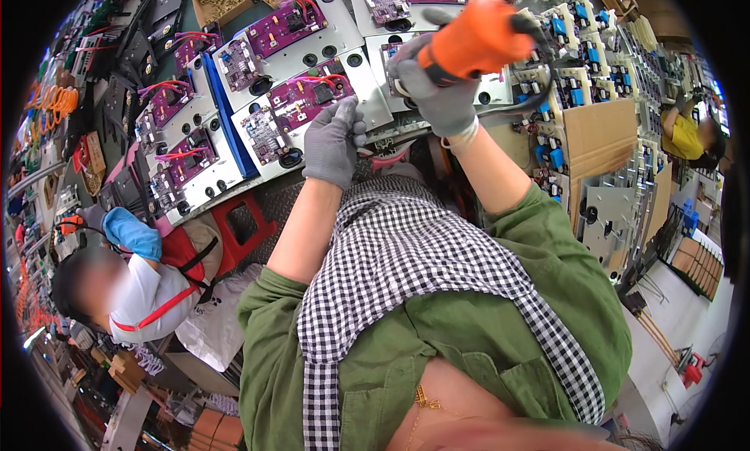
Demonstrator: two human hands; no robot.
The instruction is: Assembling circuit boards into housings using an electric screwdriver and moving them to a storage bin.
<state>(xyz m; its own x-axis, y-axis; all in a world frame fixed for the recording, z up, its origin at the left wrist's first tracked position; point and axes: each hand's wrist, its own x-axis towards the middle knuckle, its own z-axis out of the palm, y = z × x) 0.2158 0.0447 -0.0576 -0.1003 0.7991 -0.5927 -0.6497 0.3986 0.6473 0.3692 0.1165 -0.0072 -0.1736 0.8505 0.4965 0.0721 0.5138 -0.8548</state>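
Note:
My right hand, in a grey glove, is wrapped round an orange power screwdriver with a black cable, raised above the bench. The tool's tip is not clearly visible. In its grey glove, my left hand has curled fingers pressed together at the near edge of a silver metal plate. Whatever those fingers may pinch is hidden. A purple circuit board with pink and red wires lies on that plate, just beyond my left hand. Another smaller board with dense parts sits beside it.
More plates with purple boards cover the bench. A blue strip separates two rows. Boxes of screws stand at the back. White frames with blue parts and cardboard lie right. A co-worker sits left, near a red stool.

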